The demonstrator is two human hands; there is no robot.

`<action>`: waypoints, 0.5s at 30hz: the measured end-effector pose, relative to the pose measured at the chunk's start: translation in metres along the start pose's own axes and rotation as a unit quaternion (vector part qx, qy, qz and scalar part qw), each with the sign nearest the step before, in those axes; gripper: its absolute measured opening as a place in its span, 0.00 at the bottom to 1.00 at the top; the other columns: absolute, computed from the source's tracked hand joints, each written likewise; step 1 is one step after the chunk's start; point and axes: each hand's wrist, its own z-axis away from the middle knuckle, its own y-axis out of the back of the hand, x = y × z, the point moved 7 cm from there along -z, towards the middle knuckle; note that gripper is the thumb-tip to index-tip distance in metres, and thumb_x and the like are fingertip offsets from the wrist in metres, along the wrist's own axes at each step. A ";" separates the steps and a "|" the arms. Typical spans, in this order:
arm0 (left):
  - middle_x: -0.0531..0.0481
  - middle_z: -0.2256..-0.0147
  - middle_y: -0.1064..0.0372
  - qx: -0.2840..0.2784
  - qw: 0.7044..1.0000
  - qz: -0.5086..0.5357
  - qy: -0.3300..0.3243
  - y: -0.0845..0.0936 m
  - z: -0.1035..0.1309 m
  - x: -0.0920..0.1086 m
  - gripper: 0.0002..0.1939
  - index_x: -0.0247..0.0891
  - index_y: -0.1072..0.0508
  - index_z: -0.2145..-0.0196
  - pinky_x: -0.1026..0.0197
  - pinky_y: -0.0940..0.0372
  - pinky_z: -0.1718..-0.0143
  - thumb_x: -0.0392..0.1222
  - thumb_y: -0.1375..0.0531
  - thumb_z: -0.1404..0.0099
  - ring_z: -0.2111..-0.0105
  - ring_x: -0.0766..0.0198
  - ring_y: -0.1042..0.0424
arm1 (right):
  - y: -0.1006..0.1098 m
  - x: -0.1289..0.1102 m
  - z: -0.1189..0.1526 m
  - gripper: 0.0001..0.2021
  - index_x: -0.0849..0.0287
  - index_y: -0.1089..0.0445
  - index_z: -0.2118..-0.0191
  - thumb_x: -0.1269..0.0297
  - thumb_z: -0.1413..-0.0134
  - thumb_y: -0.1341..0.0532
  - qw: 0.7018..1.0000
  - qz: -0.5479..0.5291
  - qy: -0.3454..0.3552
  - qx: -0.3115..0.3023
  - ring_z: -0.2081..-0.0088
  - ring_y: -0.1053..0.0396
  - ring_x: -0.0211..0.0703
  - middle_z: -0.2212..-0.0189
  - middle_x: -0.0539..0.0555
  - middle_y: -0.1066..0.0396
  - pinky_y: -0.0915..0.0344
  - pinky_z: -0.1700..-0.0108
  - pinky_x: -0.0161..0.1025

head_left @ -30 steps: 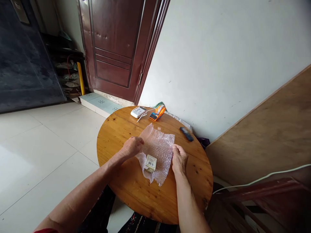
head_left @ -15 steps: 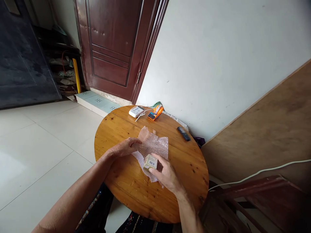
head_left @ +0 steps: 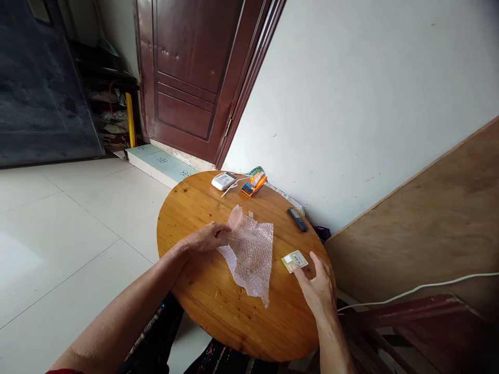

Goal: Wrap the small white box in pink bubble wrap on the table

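A sheet of clear bubble wrap (head_left: 253, 254) lies spread on the round wooden table (head_left: 202, 296), its lower left edge curled up. My left hand (head_left: 208, 238) pinches the sheet's left edge between thumb and fingers. To the right of the wrap, a small cream-and-gold box (head_left: 295, 261) with a barcode label rests on the tabletop. Beside it is my right hand (head_left: 318, 284), thumb and fingers spread apart; the thumb tip overlaps the box's near edge, and whether it touches I cannot tell.
Toward the table's far edge are a white device (head_left: 223, 181) with a cord and an orange tape dispenser (head_left: 254, 185). A dark, partly blurred object (head_left: 297, 219) lies near the right rim. The white wall (head_left: 351, 104) and wooden panel (head_left: 421, 202) stand beyond.
My right hand has carried the small box rightward off the bubble wrap, set it on the table and loosened its fingers. My left hand stays at the wrap's edge. The view has shifted slightly.
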 end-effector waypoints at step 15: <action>0.40 0.45 0.32 0.070 0.983 -0.164 -0.041 -0.001 -0.003 0.001 0.32 0.35 0.30 0.45 0.48 0.45 0.38 0.31 0.41 0.50 0.40 0.47 0.40 | -0.119 -0.115 -0.004 0.23 0.66 0.36 0.41 0.59 0.37 0.48 0.959 0.084 0.208 -0.171 0.38 0.42 0.58 0.39 0.67 0.37 0.46 0.38 0.57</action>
